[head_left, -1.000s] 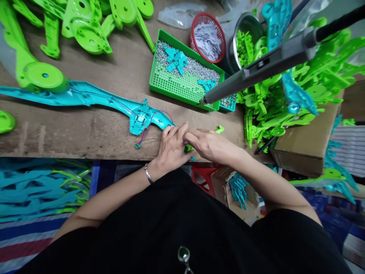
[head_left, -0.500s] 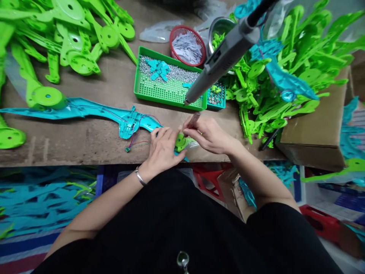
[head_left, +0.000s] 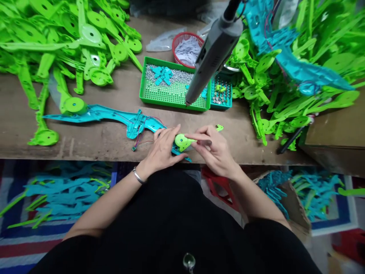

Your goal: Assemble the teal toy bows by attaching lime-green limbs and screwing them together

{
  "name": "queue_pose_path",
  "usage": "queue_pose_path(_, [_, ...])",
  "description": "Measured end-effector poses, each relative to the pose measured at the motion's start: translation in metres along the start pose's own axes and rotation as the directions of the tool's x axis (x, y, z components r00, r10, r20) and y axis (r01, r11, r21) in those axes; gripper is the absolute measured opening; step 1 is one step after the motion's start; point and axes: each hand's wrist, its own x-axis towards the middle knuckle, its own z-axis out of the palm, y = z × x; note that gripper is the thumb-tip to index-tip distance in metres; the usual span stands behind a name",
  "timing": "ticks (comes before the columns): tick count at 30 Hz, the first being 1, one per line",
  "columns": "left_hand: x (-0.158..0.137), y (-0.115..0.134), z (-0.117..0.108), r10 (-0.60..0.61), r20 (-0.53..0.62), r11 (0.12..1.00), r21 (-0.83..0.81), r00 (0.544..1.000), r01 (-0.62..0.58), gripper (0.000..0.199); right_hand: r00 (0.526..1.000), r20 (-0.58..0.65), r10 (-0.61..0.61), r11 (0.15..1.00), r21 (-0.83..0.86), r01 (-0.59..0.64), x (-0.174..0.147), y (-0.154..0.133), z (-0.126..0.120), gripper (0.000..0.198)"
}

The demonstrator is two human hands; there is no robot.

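A long teal plastic shell (head_left: 110,116) lies along the bench, with thin wires and a small connector (head_left: 134,148) hanging off it. My left hand (head_left: 161,148) presses over its right end, fingers bent round the edge and thumb stretched along the near side. At that end sits a lime-green rounded part (head_left: 180,141) with a dark hole, its narrow end pointing right. My right hand (head_left: 215,150) is closed in a pinch at that narrow end. A slim brownish piece shows between its fingers, its kind unclear. Behind lies a small lime-green bit (head_left: 219,128).
A grey electric screwdriver (head_left: 209,57) hangs over a green tray (head_left: 173,101) of screws and teal pieces. Beside it stand a teal box (head_left: 226,106) and a red basket (head_left: 178,59). Lime-green shells (head_left: 94,36) pile up left, more (head_left: 256,99) right, near a carton (head_left: 333,140).
My right hand has come lower and turned, its fingertips now at the green part's narrow end. More of the green part shows. My left hand stays on the shell, and the whole view has shifted.
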Motion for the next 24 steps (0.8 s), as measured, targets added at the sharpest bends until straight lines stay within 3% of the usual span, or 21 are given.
queue_pose_path(5, [0.001,0.004,0.005,-0.013,-0.062,1.000,0.027,0.998,0.015,0.070,0.990,-0.047,0.131,0.990,0.064,-0.128,-0.004,-0.013,0.020,0.036])
queue_pose_path(7, [0.002,0.005,0.006,-0.005,-0.074,1.000,0.024,0.997,0.006,0.061,0.988,0.033,0.148,0.988,0.028,-0.149,0.002,-0.012,0.026,0.044])
queue_pose_path(10, [0.002,0.004,0.010,-0.009,-0.090,1.000,-0.012,0.996,0.008,0.053,0.968,0.212,0.137,0.985,-0.136,-0.109,0.019,-0.011,0.030,0.037])
queue_pose_path(13, [0.001,-0.001,0.017,-0.060,-0.096,0.996,-0.065,0.994,0.054,0.064,0.893,0.425,0.147,0.949,-0.314,-0.007,0.039,-0.013,0.028,0.027])
queue_pose_path(16, [-0.002,-0.004,0.017,-0.050,-0.116,0.991,-0.133,0.992,0.035,0.080,0.815,0.574,0.083,0.922,-0.355,0.156,0.055,-0.018,0.026,0.028])
queue_pose_path(18, [-0.007,-0.005,0.008,-0.043,-0.156,0.983,-0.183,0.987,0.014,0.087,0.770,0.636,0.042,0.910,-0.342,0.233,0.064,-0.020,0.026,0.025])
queue_pose_path(21, [-0.018,-0.004,-0.013,-0.123,-0.240,0.977,-0.200,0.963,0.075,0.095,0.694,0.716,0.083,0.895,-0.360,0.264,0.071,-0.019,0.033,0.018])
queue_pose_path(24, [-0.027,-0.006,-0.029,-0.114,-0.282,0.986,-0.148,0.953,0.074,0.079,0.690,0.722,0.051,0.910,-0.319,0.266,0.070,-0.009,0.039,0.013])
